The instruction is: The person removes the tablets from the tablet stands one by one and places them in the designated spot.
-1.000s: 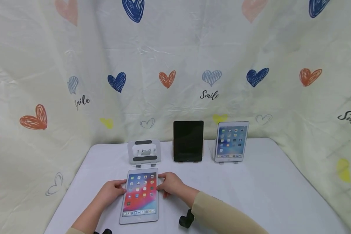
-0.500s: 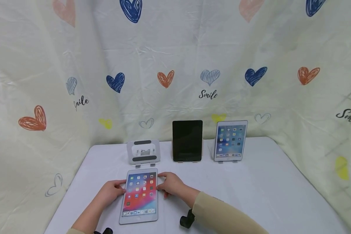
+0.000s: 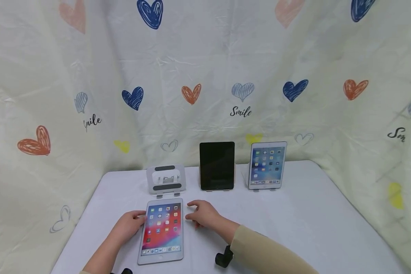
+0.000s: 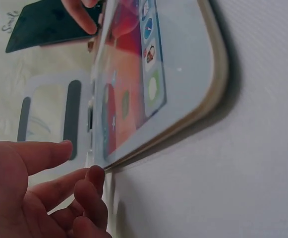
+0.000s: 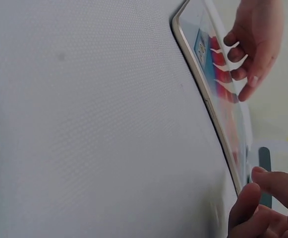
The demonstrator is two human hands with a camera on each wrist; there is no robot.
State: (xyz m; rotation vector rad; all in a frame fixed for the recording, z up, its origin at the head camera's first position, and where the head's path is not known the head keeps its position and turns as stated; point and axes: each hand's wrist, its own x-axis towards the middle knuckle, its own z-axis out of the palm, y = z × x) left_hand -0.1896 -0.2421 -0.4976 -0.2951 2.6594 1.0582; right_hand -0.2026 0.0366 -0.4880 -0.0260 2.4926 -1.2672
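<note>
A white tablet (image 3: 162, 232) with a lit screen of app icons lies flat on the white table. My left hand (image 3: 127, 227) is at its left edge. In the left wrist view, that hand's fingers (image 4: 91, 191) are loosely bent, one fingertip right at the tablet's rim and nothing held between them. To the right of the tablet, my right hand (image 3: 205, 215) is a small gap away, thumb and index finger spread. A grey-white tablet stand (image 3: 166, 180) with dark pads stands just behind the tablet, its two front hooks near the tablet's top edge.
A black tablet (image 3: 217, 166) with a dark screen stands propped on a stand at the back. Farther right, another white tablet (image 3: 267, 165) with a lit screen leans on its stand. A heart-printed curtain (image 3: 205, 125) hangs behind the table (image 3: 294, 228).
My right hand has come away from the tablet's right edge, moving slightly right. The left hand has loosened at the left edge. The tablet stays on the table; the head view has shifted slightly.
</note>
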